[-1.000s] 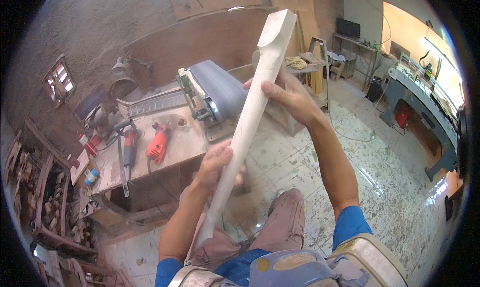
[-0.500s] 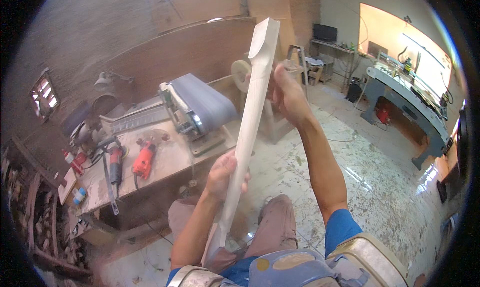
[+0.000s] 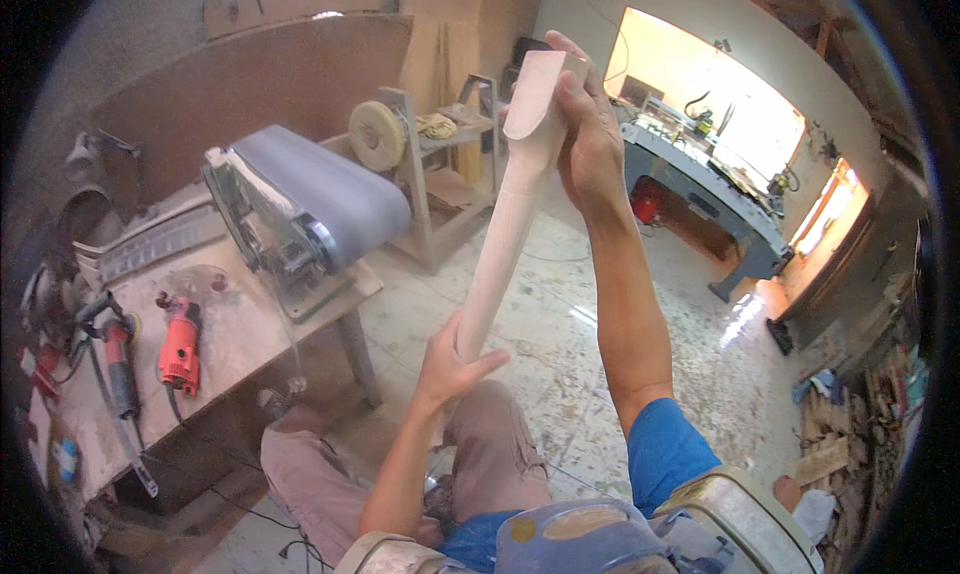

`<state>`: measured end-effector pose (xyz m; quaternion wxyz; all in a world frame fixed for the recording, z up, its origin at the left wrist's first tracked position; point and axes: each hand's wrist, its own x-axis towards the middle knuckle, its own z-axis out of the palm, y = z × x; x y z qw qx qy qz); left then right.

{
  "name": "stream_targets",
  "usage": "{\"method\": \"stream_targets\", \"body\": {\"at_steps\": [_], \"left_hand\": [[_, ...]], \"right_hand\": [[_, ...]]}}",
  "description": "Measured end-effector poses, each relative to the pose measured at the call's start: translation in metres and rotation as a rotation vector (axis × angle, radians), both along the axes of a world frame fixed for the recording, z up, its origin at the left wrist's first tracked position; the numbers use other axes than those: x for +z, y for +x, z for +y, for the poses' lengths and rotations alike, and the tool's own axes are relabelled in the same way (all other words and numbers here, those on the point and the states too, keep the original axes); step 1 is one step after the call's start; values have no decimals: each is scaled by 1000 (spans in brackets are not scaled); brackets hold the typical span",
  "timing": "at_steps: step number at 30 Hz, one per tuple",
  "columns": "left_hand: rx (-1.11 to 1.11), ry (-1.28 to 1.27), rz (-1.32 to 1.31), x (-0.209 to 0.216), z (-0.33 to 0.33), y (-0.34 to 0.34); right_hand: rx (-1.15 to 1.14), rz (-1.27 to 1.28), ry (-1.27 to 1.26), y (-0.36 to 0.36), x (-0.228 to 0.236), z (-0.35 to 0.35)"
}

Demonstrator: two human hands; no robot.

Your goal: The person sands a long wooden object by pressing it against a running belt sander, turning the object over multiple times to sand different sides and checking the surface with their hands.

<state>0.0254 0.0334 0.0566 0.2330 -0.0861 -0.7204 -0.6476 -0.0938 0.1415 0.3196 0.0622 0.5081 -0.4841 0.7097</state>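
Note:
A long pale piece of shaped wood (image 3: 508, 209) slants up in front of me. Its shaft is rounded, and the far end widens into a squared block with a curved shoulder. My left hand (image 3: 455, 369) is wrapped round the lower shaft, thumb stretched along its right side. At the top, my right hand (image 3: 590, 149) grips the block from the right, with its thumb on the near face and other fingers behind. The wood's lowest part is hidden behind my left hand and forearm. To its left, apart from it, stands a belt sander (image 3: 320, 204) with a blurred grey belt.
The sander sits on a dusty workbench (image 3: 235, 349) with a red power tool (image 3: 180, 344) and a dark grinder (image 3: 118, 364). Beyond is a wooden stand (image 3: 425, 219) with a round wheel (image 3: 378, 136). Rightward are a grey machine table (image 3: 700, 209) and scrap wood (image 3: 825, 459).
My right hand, earlier beside the wood with fingers off it, has closed on the block end. My left hand keeps its hold. The view has turned right, and the wood's top is tilted further right.

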Motion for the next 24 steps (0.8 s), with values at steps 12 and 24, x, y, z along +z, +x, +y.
{"method": "stream_targets", "body": {"at_steps": [12,24], "left_hand": [[-20,145,51,-52,-47,-21],[-216,388,52,-79,-66,-31]], "right_hand": [[-347,263,122,31,-21,-54],[-543,470,282,35,-39,-108]]}}
